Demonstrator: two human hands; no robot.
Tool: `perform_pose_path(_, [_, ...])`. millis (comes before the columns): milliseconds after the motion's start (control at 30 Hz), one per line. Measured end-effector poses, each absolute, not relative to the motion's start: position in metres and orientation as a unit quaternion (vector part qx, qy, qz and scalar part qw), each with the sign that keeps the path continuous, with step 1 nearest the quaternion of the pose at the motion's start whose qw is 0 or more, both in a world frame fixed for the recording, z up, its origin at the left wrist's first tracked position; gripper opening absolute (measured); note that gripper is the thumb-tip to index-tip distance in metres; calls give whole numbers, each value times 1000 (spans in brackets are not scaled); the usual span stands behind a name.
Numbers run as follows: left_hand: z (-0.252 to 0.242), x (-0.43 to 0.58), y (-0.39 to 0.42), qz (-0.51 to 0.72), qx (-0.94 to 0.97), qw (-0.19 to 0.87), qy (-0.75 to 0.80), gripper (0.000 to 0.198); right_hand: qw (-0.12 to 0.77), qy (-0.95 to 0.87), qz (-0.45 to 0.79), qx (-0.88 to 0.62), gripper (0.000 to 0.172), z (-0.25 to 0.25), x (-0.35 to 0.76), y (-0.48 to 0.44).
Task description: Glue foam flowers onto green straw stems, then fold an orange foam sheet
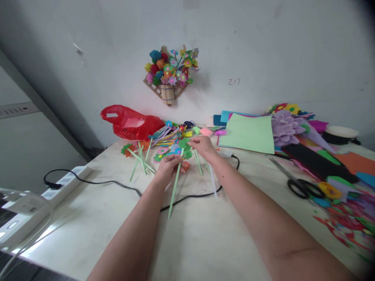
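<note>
My left hand (168, 169) is closed around a light green paper strip (175, 187), which slants down toward me. My right hand (202, 146) pinches the edge of a green flower cutout (184, 143) at the strip's upper end. Whether flower and strip are joined there, I cannot tell. An orange piece (185, 166) shows by my left fingers. Left of my hands lie several loose green strips (141, 158) beside a green and orange flower (127, 150). A pink flower (162, 150) rests just behind my left hand.
A red plastic bag (125, 123) lies at the back left, near bundled flower stems (165, 137). Black scissors (299, 186), a light green sheet (249, 132) and foam scraps (345, 218) are on the right. A black cable (193, 196) crosses the table from a power strip (63, 187).
</note>
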State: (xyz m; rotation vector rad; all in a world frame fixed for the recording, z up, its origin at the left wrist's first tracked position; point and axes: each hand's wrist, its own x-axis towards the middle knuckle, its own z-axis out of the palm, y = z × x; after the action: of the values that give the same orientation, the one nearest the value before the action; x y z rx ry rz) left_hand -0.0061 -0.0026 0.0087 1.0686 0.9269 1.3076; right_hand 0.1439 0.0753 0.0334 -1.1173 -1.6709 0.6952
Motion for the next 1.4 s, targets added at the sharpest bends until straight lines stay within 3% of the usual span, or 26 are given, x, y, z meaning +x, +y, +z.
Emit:
perform_pose_path(967, [13,-5,-4,590,421,568,390,28,458,-791,243,-323,9,34,139,68])
perform_pose_path(1400, [15,-3,-6,596,417,569,384,30,440,-797,243,-335,13,33,140,68])
